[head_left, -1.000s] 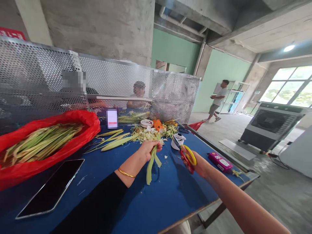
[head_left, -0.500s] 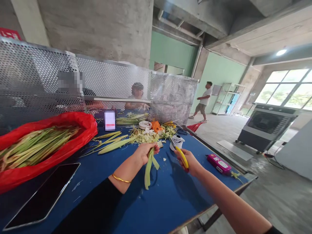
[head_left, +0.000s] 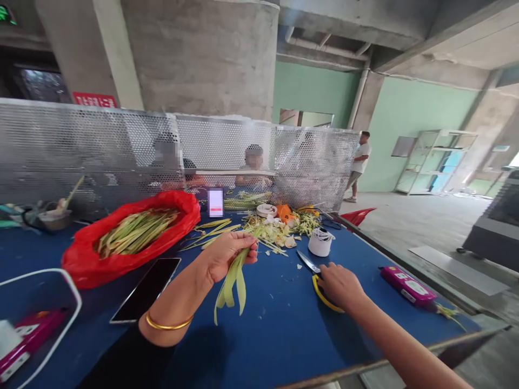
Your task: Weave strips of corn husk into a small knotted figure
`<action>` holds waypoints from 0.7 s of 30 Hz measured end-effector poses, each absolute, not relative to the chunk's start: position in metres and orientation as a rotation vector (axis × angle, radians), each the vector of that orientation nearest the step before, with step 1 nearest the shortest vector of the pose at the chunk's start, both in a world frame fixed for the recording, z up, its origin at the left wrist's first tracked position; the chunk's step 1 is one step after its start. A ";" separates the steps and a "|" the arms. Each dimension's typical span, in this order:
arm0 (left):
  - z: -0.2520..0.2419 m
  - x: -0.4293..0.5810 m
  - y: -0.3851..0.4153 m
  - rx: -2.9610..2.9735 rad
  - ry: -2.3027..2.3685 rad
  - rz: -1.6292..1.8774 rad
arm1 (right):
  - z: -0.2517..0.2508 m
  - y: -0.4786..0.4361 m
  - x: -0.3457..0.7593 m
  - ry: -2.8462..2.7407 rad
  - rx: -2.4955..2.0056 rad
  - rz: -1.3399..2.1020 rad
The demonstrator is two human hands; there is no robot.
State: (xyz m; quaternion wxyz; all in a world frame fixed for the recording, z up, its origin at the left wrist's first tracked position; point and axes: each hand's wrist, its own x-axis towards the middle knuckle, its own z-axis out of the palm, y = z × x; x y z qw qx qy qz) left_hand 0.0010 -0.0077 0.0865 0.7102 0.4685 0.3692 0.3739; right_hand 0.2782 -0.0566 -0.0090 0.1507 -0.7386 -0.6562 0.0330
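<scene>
My left hand [head_left: 225,253] is closed around a small bundle of green leaf strips [head_left: 232,282] that hang down over the blue table [head_left: 275,335]. My right hand [head_left: 340,285] rests low on the table on the yellow-handled scissors [head_left: 318,278], whose blades point away from me; its fingers curl over the handle. A gold bangle [head_left: 167,324] circles my left wrist.
A red bag of green strips [head_left: 130,237] lies at left, a dark phone [head_left: 146,289] before it. Leaf scraps [head_left: 271,229], a white tape roll [head_left: 320,241], a pink box [head_left: 407,285] and a white-rimmed bin [head_left: 40,319] are about. People sit behind a perforated screen [head_left: 121,146].
My right hand has lowered the scissors from the air onto the table. The view has swung left, showing the bin. My left hand still holds the strips.
</scene>
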 end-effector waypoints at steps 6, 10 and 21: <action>0.068 -0.014 -0.010 0.968 0.782 0.849 | 0.030 -0.026 0.214 -1.969 -1.425 0.408; 0.053 -0.013 -0.004 0.916 0.764 0.887 | 0.035 -0.005 0.170 -1.668 -0.994 1.013; 0.023 0.004 -0.004 0.842 0.878 0.975 | 0.004 0.000 0.164 -1.383 -0.914 1.365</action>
